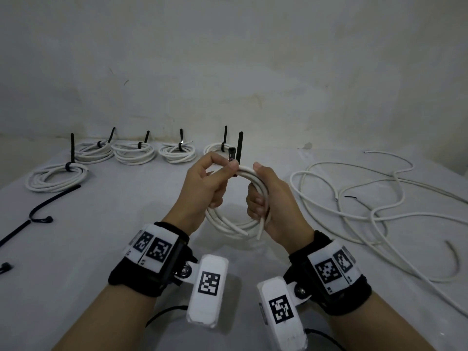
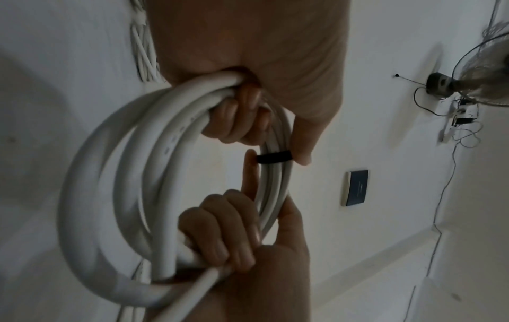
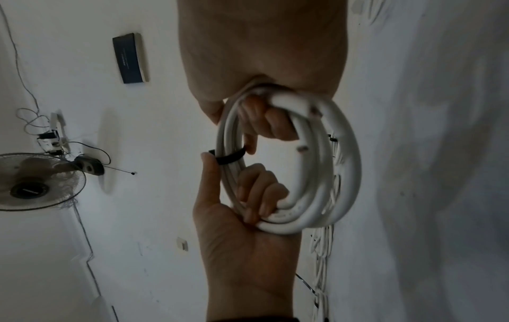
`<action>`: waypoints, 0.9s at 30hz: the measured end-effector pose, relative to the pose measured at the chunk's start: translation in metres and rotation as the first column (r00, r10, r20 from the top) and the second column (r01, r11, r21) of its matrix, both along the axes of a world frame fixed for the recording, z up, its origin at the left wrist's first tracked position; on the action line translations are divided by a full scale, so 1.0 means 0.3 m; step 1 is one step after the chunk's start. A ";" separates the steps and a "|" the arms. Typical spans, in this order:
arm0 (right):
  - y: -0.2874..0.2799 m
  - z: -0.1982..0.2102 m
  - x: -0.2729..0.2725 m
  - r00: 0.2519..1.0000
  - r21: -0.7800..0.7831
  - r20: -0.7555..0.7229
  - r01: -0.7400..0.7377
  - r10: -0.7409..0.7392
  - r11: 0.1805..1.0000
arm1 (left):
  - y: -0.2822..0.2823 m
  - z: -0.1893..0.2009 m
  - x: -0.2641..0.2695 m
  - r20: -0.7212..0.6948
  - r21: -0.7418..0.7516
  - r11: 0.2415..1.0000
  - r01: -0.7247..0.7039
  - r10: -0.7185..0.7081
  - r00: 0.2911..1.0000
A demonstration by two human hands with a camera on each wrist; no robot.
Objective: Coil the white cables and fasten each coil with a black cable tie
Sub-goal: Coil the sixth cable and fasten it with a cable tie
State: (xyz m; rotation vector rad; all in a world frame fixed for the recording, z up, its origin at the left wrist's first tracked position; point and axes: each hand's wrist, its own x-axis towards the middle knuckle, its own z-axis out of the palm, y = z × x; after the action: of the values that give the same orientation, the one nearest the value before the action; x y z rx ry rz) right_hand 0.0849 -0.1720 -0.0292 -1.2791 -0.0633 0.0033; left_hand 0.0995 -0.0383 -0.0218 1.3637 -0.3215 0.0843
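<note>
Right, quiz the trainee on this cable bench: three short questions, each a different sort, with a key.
1. How many tied coils already lie on the table? A three, B five, C eight.
2. True or false: the left hand and the right hand both have a grip on the held coil.
3. Fill the gap: seen by the person, the uncoiled white cables lie to the ____ of the hands.
Key: 1 B; 2 true; 3 right.
</note>
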 end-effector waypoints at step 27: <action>-0.112 0.050 0.056 0.746 -0.381 0.663 0.269 0.059 0.884 | -0.002 0.001 -0.015 0.041 0.023 0.986 0.165 -0.166 0.985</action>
State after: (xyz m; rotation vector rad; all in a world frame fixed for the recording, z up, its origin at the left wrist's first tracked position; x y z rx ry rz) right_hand 0.1018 -0.2057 -0.0143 -1.7076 -0.6406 -0.5806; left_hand 0.0951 -0.0389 -0.0215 1.3514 -0.4712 -0.0283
